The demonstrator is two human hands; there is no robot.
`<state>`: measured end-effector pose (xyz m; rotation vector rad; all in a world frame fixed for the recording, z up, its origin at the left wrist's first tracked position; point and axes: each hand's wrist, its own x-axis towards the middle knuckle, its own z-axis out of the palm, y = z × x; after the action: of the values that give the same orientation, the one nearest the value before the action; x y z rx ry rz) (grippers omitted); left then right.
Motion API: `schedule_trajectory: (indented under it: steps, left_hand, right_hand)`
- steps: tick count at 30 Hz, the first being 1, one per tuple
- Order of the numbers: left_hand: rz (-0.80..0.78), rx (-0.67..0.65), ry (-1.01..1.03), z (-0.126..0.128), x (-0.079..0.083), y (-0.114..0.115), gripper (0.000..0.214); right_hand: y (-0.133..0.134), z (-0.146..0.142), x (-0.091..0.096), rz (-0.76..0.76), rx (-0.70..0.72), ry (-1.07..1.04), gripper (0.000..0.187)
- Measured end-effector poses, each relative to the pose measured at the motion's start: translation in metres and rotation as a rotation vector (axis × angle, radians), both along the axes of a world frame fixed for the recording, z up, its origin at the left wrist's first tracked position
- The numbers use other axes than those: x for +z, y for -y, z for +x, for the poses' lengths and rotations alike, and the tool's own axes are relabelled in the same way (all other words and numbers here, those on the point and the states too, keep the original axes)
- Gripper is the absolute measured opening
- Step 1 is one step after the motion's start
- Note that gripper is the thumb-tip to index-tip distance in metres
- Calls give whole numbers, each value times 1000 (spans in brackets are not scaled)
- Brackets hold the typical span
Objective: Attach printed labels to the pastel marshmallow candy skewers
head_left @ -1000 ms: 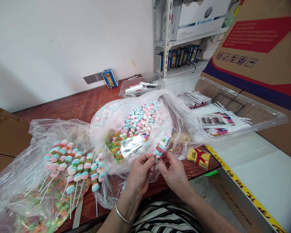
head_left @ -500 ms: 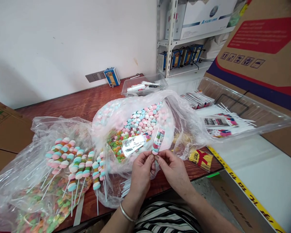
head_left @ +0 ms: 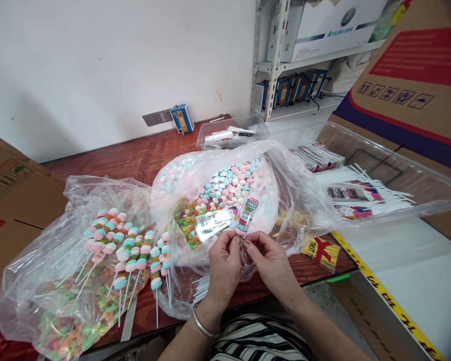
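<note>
My left hand and my right hand meet in front of me, both closed in a pinch. Thumbs and fingertips press on the lower end of a small printed bag, which points up and away from me. Pinkish candy seems to fill the bag; any stick or tie is hidden by my fingers. Behind it lies an open clear plastic bag of pastel candies and ring candies. A flat printed bag rests on these candies. Several candy skewers lie to the left.
A yellow-and-red packet lies near the table edge at right. Beyond it stands a clear tray with printed bags and white sticks. A smaller clear box holds pens. Cardboard boxes flank the table.
The whole view has shifted slightly, so everything sits farther right. My fingers stay pinched at the bag's lower end, and the printed bag has turned a little.
</note>
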<state>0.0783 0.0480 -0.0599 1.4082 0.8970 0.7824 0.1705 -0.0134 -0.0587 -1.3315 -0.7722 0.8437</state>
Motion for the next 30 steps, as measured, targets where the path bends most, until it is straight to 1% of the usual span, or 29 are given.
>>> schedule_trajectory:
  steps: [3,6,8,12,14,15,17,19,20,22,24,25,26,28,29,30]
  left_hand:
    - [15,27,13,0,2,-1,20]
    - [84,37,8,0,2,1,19]
    - [124,26,7,0,1,2,19]
    - [153,4,51,-1,-2,4,18]
    - [165,-26,102,-3,-2,2,17]
    - [173,-48,131,-5,-2,0,16]
    - [197,-109,172,-10,0,-6,14]
    - [249,-159,179,-17,7,-13,15]
    - [293,-159,169,-21,12,-15,16]
    - [413,-111,132,-29,25,-17,20]
    - [528,-54,75,-35,39,-14,21]
    - [549,-74,36,-38,46,-11,19]
    - [531,-138,-6,-39,52,-8,17]
    - [396,-337,-91,-39,59,-2,25]
    - [313,-404,-128,-38,60,0,29]
    - [246,-410,-164,-38,61,2,29]
  right_hand:
    - [-2,-2,3,-9,-45,4,22]
    - [-4,-3,5,-24,-71,-54,23]
    - [-4,-2,5,-12,-73,-137,23]
    - [-3,1,1,14,-70,-376,25]
    - [0,3,-1,12,-41,-446,27]
    - [2,4,-2,8,-4,-459,27]
    - [6,7,-2,-17,79,-435,25]
    - [9,12,-1,-42,122,-321,22]
    - [10,16,1,-44,114,-235,21]
    - [11,24,6,-14,20,-28,18]
    - [13,33,16,41,-126,207,14]
    - [14,36,22,73,-202,329,11]
    - [16,38,29,107,-266,457,7]
    - [21,37,40,194,-339,708,3]
    - [25,35,43,241,-342,820,7]
    - [28,34,43,286,-334,917,10]
